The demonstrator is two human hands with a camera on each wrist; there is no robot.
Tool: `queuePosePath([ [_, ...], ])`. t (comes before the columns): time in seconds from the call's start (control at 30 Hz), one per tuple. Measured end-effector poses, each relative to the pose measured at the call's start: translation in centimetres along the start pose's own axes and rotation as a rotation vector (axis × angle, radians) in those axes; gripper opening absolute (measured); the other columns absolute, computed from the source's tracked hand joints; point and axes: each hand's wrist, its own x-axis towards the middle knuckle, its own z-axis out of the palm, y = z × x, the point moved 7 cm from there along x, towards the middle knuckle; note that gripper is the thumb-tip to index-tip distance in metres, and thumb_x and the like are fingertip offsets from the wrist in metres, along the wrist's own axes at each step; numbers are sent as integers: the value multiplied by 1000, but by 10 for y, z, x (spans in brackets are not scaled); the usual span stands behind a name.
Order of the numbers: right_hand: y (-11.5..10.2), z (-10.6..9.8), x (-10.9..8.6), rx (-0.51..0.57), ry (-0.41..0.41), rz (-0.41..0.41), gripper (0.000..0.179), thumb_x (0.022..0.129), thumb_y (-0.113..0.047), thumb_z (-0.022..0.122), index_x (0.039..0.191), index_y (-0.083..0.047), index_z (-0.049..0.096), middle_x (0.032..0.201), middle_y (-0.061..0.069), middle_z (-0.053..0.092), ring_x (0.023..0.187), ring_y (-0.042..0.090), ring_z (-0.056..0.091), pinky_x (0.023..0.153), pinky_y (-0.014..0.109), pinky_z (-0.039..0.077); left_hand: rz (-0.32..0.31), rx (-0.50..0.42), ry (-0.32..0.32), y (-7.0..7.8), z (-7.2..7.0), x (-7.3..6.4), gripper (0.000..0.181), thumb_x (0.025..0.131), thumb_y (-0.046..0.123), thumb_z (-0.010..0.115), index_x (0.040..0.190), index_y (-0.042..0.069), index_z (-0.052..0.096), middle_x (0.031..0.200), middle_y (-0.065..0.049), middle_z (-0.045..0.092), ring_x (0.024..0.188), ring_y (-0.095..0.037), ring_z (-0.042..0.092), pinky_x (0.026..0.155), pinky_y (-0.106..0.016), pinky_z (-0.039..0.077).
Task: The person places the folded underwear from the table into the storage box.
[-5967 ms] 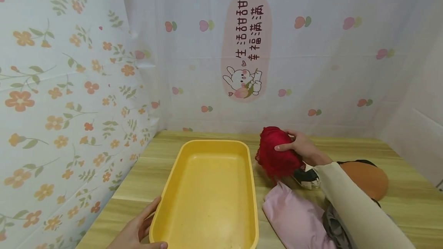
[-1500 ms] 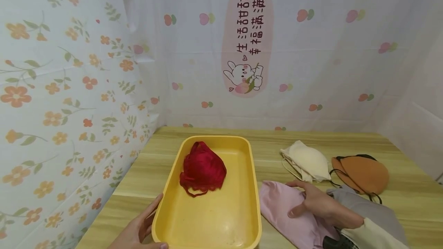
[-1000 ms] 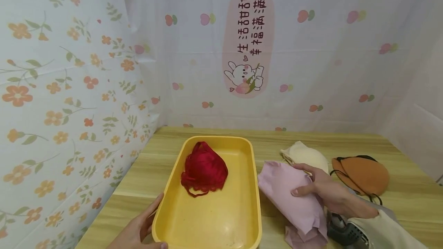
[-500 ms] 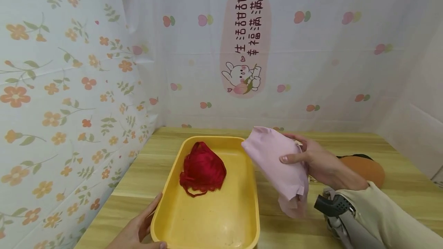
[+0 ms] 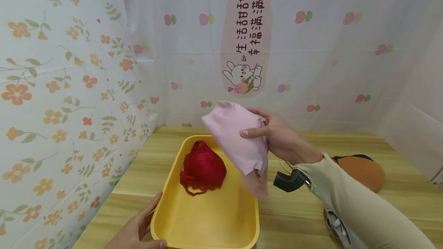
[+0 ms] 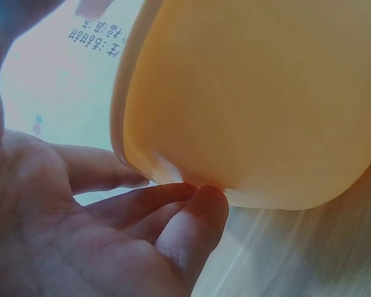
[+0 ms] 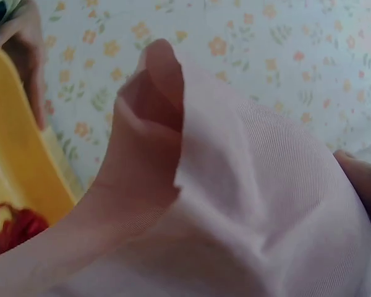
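Observation:
My right hand [image 5: 282,137] holds a folded pink bra [image 5: 233,135] in the air, thumb on the near face and fingers behind it. The bra hangs over the right rim of a yellow tray [image 5: 207,222]; in the right wrist view the folded pink fabric [image 7: 266,198] fills much of the picture. Inside the tray, toward the far left, lies a red lace-edged bra [image 5: 204,168]. My left hand [image 5: 138,228] grips the tray's near left corner. The left wrist view shows its thumb and fingers at the corner of the tray [image 6: 253,111].
On the wooden table [image 5: 294,218] to the right lies an orange bra [image 5: 363,174] with black straps. A grey garment [image 5: 335,222] lies partly under my right sleeve. A cream strap [image 5: 285,166] shows behind my wrist. Patterned curtains close the back and left.
The red bra went from the table into the tray. My right hand then picked up the pink bra and carried it up and left over the tray's edge. My left hand stays put.

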Motion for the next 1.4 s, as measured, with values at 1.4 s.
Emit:
queuePosePath([
  [1.4,114,88,2,-1074,-419,-18,46,69,-13,91,111,-14,72,105,1,70,89,11,56,77,20,48,27,10,10,3,2,-1,103,93,13,67,162,16,-10,165,-30,-5,129,17,43,100,-11,44],
])
